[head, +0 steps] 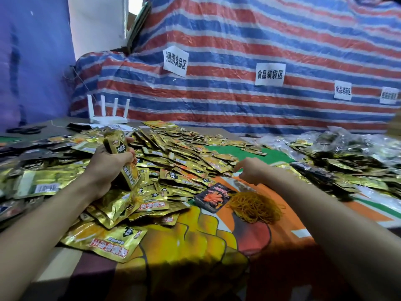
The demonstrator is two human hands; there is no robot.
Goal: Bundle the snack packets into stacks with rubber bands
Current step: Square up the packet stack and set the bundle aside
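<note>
Over at the left, the left hand (pixel 112 164) grips a stack of gold foil snack packets (pixel 121 157), fingers and thumb curled round its middle. The stack stands nearly upright, its top edge rising above the knuckles and its lower end poking out below the palm, just above the loose heap of gold foil packets (pixel 178 153) that spreads across the table's middle and left.

The right hand (pixel 251 170) hovers palm down near the heap's right edge, well apart from the stack. Its fingers are curled with the fingertips drawn together and pointing left. Whether they pinch anything cannot be told.

The tangled pile of tan rubber bands (pixel 256 207) lies on the orange, green and yellow printed table cover (pixel 195 246), just below the right hand and beside that forearm. A flat black packet with red print (pixel 211 196) touches the pile's left side.

Farther right sits a mound of dark packets in clear wrapping (pixel 347 164). At the back stand a white router with four antennas (pixel 108 115), black scissors (pixel 26 129), and a red, blue and white striped tarpaulin (pixel 260 35) bearing white paper signs (pixel 269 74).
</note>
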